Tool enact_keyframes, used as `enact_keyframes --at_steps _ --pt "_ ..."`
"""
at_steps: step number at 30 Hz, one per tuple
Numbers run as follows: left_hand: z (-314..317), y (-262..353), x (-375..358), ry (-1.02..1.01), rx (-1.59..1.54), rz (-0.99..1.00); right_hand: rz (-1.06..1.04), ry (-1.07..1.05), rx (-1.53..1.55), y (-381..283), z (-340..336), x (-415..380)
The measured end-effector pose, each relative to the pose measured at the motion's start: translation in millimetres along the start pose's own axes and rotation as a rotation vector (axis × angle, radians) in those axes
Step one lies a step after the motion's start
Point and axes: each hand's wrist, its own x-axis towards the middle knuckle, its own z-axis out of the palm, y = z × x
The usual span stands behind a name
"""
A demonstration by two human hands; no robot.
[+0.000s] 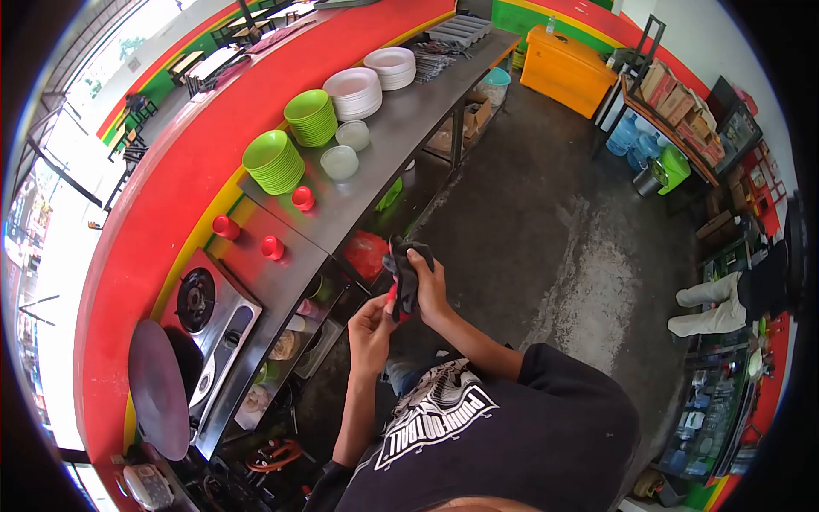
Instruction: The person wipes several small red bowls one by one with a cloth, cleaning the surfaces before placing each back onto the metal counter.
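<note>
In front of my chest both hands are close together. My right hand (428, 288) is closed around a crumpled black cloth (406, 277). The fingers of my left hand (372, 331) pinch a slim red piece (392, 293) at the cloth's near edge. The cloth hides most of that piece, so I cannot tell its kind. Left of my hands runs a steel counter (320, 218) with three red cups (303, 199) on it. A red bag-like bundle (367, 254) lies below the counter, just beyond my hands.
Stacked green bowls (274, 162), white plates (353, 94) and cutlery (435, 61) line the counter. A gas stove (209, 320) and a large wok (158, 388) are at left. An orange chest (567, 70) stands at the back; a person's legs (712, 305) show at right.
</note>
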Motion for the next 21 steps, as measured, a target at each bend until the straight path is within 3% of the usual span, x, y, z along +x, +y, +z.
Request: enact_keyframes --at_steps 2,5,9,13,17,21 --pt "19 11 5 0.121 -0.244 -0.028 0.001 0.049 0.097 -5 7 6" --pt "29 7 16 0.097 -0.407 0.133 -0.01 0.095 0.206 -18 21 11" --pt "17 28 30 -0.137 -0.102 0.08 -0.103 0.04 0.2 -33 17 18" --pt "12 45 41 -0.213 0.198 0.072 -0.181 0.013 0.057 -32 7 18" --pt "20 38 40 -0.184 0.282 0.213 -0.137 0.046 0.19 -24 -7 17" --pt "52 24 26 -0.085 -0.032 0.262 -0.144 0.232 0.552 -48 5 -8"
